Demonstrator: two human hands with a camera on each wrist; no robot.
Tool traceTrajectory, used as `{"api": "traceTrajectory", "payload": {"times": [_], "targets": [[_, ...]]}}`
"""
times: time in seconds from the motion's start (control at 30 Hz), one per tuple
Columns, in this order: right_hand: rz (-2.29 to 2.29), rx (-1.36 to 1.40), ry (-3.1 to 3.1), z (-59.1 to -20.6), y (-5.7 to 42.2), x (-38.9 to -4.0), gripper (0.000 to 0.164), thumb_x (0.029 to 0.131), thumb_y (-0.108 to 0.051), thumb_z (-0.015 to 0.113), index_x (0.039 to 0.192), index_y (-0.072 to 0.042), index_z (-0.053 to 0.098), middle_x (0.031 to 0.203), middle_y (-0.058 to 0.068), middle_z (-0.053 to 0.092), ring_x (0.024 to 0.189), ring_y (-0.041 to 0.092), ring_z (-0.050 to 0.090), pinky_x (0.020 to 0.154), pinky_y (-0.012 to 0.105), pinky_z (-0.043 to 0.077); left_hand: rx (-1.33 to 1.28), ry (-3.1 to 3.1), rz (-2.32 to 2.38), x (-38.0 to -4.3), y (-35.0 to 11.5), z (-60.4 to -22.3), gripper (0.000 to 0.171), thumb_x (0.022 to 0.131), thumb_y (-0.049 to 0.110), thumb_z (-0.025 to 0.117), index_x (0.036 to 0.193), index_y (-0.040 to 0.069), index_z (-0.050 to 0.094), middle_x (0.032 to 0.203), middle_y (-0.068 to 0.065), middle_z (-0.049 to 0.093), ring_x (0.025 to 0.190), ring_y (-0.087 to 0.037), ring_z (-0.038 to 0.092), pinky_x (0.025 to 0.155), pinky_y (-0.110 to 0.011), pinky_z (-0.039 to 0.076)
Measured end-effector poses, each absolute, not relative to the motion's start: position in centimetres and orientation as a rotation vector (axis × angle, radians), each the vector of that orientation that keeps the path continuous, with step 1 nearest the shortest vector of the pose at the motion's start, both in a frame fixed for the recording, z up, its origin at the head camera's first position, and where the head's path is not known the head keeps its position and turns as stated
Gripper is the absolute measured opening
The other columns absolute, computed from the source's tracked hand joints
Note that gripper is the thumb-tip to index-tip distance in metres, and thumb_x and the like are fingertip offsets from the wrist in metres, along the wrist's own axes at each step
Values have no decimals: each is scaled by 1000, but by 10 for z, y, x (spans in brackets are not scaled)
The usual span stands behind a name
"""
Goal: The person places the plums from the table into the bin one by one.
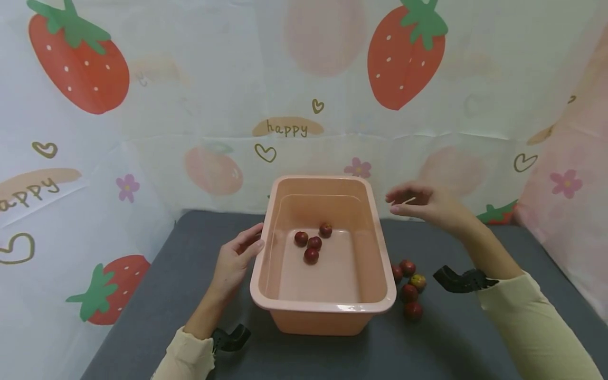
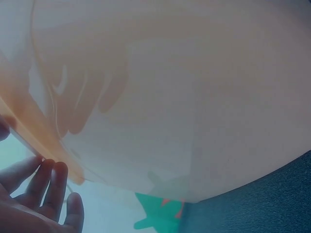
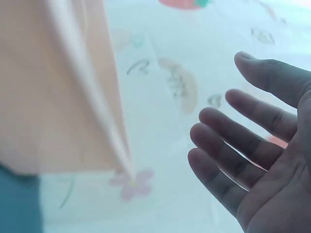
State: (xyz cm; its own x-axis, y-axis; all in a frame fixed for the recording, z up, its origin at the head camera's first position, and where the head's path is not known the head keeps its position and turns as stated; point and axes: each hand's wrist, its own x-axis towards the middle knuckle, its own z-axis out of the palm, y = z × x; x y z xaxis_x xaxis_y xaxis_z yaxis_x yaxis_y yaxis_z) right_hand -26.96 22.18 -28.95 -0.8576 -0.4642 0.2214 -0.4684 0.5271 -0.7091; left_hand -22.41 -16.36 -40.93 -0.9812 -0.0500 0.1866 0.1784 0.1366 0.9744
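A peach-coloured plastic basin [image 1: 323,307] stands on the dark grey cloth in the middle of the head view. Several dark red, round fruits [image 1: 311,256] that look like plums lie on its floor. My left hand [image 1: 237,257] is at the basin's left side, and its fingertips [image 2: 59,170] touch the outer edge of the rim [image 2: 46,131]. To the right of the basin, my right hand [image 1: 418,201] hangs in the air near the far right corner. Its fingers [image 3: 243,128] are spread and loosely bent, with nothing held, apart from the rim.
More of the red fruits [image 1: 412,311] lie in a loose group on the cloth by the basin's right side; one [image 1: 418,282] is partly yellow. Behind hangs a pale sheet [image 1: 294,95] with printed strawberries and hearts. Each wrist carries a black strap piece [image 1: 459,279].
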Motion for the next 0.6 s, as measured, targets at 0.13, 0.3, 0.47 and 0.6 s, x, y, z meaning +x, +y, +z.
{"api": "traceTrajectory", "payload": {"times": [0.13,0.3,0.47,0.6], "targets": [[1347,815,-2665,-316,247,-263,27,90,-10,69,114,2,66,101,-18,68,91,-1,65,79,15,54,-123,-2225,-1958,-224,-163,-409,44,94,12,63,137,5,56,133,-20,60,104,5,60,87,-12,51],[1428,673,-2769,-357,267,-255,33,93,-18,66,120,1,63,109,-6,69,93,-3,64,80,19,54,-128,-2212,-1967,-223,-164,-408,44,94,12,63,137,5,56,133,-20,60,104,4,61,86,-12,51],[1389,592,-2869,-398,284,-250,36,94,-23,66,121,1,63,116,18,68,93,-4,62,79,22,53,-143,-2207,-1984,-224,-163,-409,44,94,11,63,137,4,55,132,-21,60,104,4,61,86,-12,51],[1294,551,-2948,-421,294,-250,37,92,-26,67,118,1,64,110,15,70,92,1,62,77,26,53,-132,-2205,-1986,-224,-163,-410,44,94,12,63,137,5,56,132,-20,60,104,3,61,87,-12,51]]}}
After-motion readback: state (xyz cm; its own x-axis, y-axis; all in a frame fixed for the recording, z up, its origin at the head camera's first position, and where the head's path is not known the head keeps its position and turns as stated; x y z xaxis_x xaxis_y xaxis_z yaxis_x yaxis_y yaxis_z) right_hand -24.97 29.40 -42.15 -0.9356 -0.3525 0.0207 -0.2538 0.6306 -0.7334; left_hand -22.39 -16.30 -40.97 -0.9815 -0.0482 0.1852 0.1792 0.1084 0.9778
